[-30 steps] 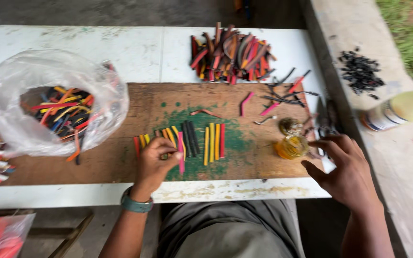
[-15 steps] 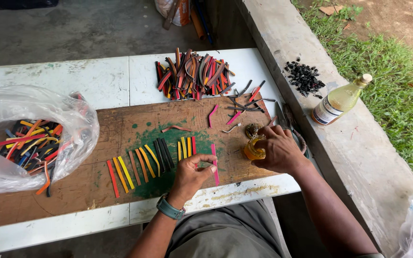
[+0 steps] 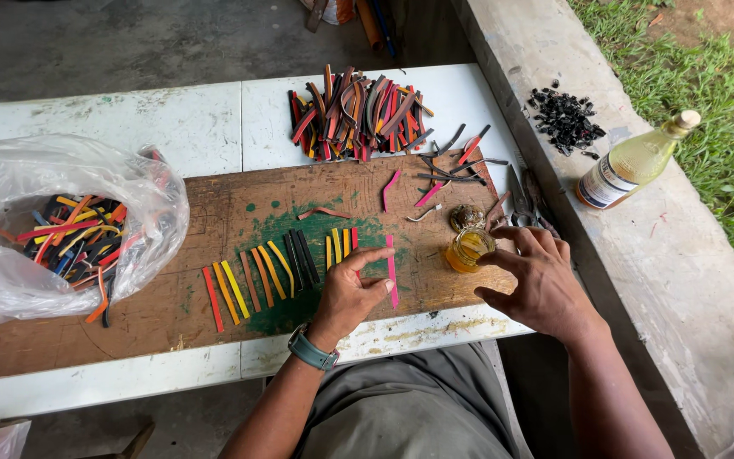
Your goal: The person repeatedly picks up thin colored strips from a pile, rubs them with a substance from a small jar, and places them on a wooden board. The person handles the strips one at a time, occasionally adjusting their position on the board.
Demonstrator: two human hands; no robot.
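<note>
Left hand [image 3: 346, 293] rests half-open on the wooden board [image 3: 214, 221], fingertips touching a pink strip [image 3: 392, 270] at its 2 o'clock, long axis 12–6. Right hand [image 3: 537, 276], loosely open, fingertips at the small amber jar [image 3: 469, 249] at its 10 o'clock, holding nothing.

A clear plastic bag [image 3: 61, 225] slumps at nine o'clock on the brown board [image 3: 214, 221], holding loose coloured strips. At twelve o'clock a heap of mixed strips [image 3: 357, 112] sits on the white table [image 3: 172, 119]. Toward two o'clock, black bits [image 3: 566, 119] lie scattered on the concrete ledge [image 3: 681, 280], and a corked bottle of yellowish liquid [image 3: 633, 161] lies near them. Grass [image 3: 724, 76] borders the ledge.
</note>
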